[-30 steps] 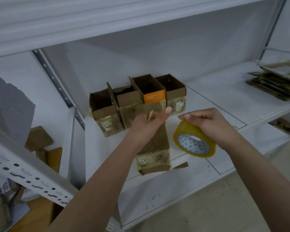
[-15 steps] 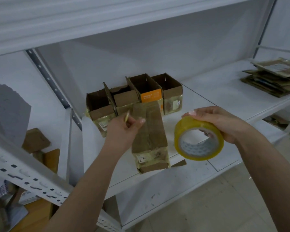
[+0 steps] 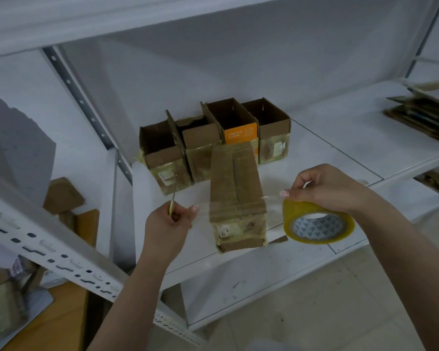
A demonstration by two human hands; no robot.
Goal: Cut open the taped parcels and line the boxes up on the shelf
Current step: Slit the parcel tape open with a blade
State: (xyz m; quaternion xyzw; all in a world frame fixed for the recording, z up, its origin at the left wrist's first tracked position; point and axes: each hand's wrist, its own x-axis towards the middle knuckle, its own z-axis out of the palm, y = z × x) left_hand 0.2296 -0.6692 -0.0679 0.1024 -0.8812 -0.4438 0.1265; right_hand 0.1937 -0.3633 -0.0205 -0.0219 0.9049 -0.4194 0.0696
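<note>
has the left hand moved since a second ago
Yes. The left hand has moved left and toward the shelf's front edge, off the closed box, pulling clear tape out.

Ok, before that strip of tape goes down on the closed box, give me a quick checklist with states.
1. Tape strip stretched between both hands, over the box: ok.
2. Left hand pinches the strip's free end and also holds a thin yellow-handled tool: ok, but whether it is a blade, cannot tell.
3. Right hand holds the tape roll: ok.
4. Closed box lies flat on the shelf, near its front edge: ok.
5. Strip already stuck to the box: cannot tell.
6. Four open boxes in a row behind: ok.
</note>
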